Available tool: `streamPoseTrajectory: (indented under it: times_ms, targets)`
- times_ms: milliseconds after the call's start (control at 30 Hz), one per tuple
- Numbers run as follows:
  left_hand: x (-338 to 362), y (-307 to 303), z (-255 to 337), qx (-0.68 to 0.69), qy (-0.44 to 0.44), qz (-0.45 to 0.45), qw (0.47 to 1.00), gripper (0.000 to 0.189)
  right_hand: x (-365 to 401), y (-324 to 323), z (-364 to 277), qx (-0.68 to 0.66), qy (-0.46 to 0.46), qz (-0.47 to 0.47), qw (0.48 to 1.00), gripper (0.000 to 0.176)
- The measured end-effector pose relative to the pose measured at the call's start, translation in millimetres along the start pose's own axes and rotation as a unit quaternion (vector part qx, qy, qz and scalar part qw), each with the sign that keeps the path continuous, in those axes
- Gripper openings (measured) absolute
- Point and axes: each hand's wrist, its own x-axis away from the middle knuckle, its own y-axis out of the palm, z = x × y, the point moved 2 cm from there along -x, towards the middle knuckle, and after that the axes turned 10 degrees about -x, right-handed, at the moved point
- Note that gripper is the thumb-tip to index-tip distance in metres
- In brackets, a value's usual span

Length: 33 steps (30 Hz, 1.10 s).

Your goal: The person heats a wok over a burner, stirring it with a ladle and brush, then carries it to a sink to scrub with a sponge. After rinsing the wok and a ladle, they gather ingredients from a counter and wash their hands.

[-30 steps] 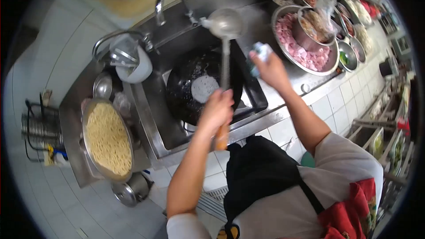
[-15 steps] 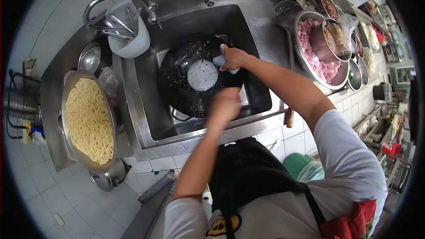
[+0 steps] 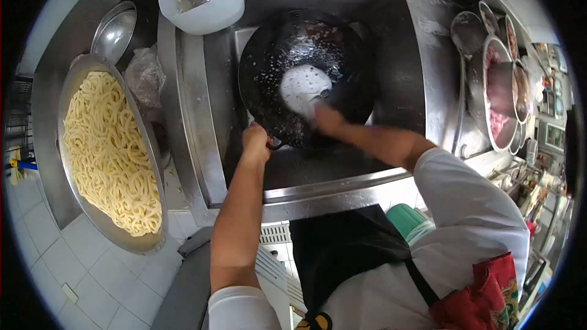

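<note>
A black wok (image 3: 266, 55) rests in the metal sink (image 3: 400, 104), with a patch of white suds (image 3: 298, 88) in its middle and bubbles scattered on its wall. At the near left rim, my left hand (image 3: 257, 139) is closed around the wok's small loop handle (image 3: 277, 145). My right hand (image 3: 330, 120) is inside the wok at the near edge of the suds, smeared by motion. Its fingers appear bent around something small, greyish at the tips, which I cannot make out.
Left of the sink stands a big pan (image 3: 156, 208) of thick noodles (image 3: 110, 153), near a metal bowl (image 3: 114, 30). A white container (image 3: 205, 9) of utensils sits at the back left corner. To the right are a long-handled ladle (image 3: 468, 32) and a bowl of raw meat (image 3: 498, 123).
My left hand has moved left and down onto the wok's handle. My right hand has left the wok's right side, where it gripped a pale blue thing, for the suds. The view has shifted.
</note>
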Motion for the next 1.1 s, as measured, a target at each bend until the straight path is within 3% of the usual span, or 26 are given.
streamPoseTrajectory:
  times_ms: [67, 100, 133, 167, 267, 367, 433, 500, 533, 567, 600, 700, 733, 767, 800, 867, 933, 967, 1000, 1067, 1100]
  targets:
    - [11, 3, 20, -0.037, 0.004, 0.065, 0.997, 0.030, -10, 31, -72, -0.174, -0.111, -0.009, 0.979, 0.044]
    - [30, 8, 34, 0.039, 0.045, 0.034, 0.998, 0.035, -24, 44, -93, -0.182, -0.131, 0.015, 0.974, 0.042]
    - [24, 5, 32, 0.056, 0.033, 0.024, 0.998, 0.033, -35, 49, -101, -0.189, -0.149, 0.041, 0.970, 0.040]
    - [17, -3, 31, 0.067, 0.022, 0.010, 0.997, 0.031, -48, 73, -64, -0.153, -0.297, 0.047, 0.942, 0.036]
    - [18, -4, 38, 0.123, 0.021, 0.029, 0.992, 0.028, -4, 36, 15, 0.104, -0.284, -0.098, 0.948, 0.030]
    - [20, 5, 47, 0.077, 0.046, 0.054, 0.995, 0.034, 49, 29, -66, -0.092, -0.364, 0.021, 0.926, 0.024]
    - [15, 2, 50, 0.054, 0.059, 0.036, 0.996, 0.035, 1, 38, -133, -0.227, -0.312, 0.079, 0.919, 0.029]
    - [14, -2, 53, 0.009, 0.057, 0.023, 0.998, 0.041, -93, 53, -123, -0.247, -0.254, 0.129, 0.926, 0.035]
    - [21, -7, 55, -0.025, 0.048, 0.015, 0.998, 0.047, -119, 63, -109, -0.158, -0.190, 0.206, 0.947, 0.038]
    - [44, -6, 71, -0.088, 0.017, 0.034, 0.995, 0.046, -118, 77, -106, -0.277, -0.232, 0.164, 0.918, 0.040]
    - [39, -9, 75, -0.086, 0.049, 0.020, 0.995, 0.045, -108, 90, -101, -0.386, -0.275, 0.116, 0.873, 0.042]
    - [20, -10, 65, -0.083, 0.097, 0.002, 0.992, 0.044, -66, 44, -133, -0.220, -0.403, 0.111, 0.881, 0.049]
    - [23, -10, 71, -0.094, 0.097, 0.009, 0.991, 0.043, -103, 41, -136, -0.203, -0.427, 0.155, 0.867, 0.049]
    - [33, -6, 77, -0.102, 0.096, 0.015, 0.990, 0.043, -143, 39, -124, -0.185, -0.352, 0.175, 0.901, 0.050]
    - [42, -6, 76, -0.110, 0.087, 0.022, 0.990, 0.042, -202, 45, -98, -0.023, -0.366, 0.333, 0.869, 0.052]
    - [46, -9, 80, -0.109, 0.085, 0.021, 0.990, 0.042, -175, 12, -128, -0.166, -0.232, 0.221, 0.933, 0.054]
    - [41, -7, 85, -0.114, 0.095, 0.024, 0.989, 0.041, -123, 33, -147, -0.142, -0.448, 0.203, 0.859, 0.047]
    - [38, -6, 82, -0.122, 0.101, 0.031, 0.987, 0.041, -132, 32, -139, -0.123, -0.440, 0.157, 0.876, 0.052]
    - [37, -8, 78, -0.136, 0.104, 0.040, 0.984, 0.041, -165, 23, -135, -0.217, -0.427, 0.238, 0.845, 0.049]
    - [41, -6, 82, -0.149, 0.112, 0.048, 0.981, 0.043, -227, -5, -96, -0.066, -0.276, 0.384, 0.878, 0.046]
    - [42, -8, 83, -0.156, 0.114, 0.052, 0.980, 0.043, -229, -16, -90, -0.038, -0.233, 0.411, 0.880, 0.047]
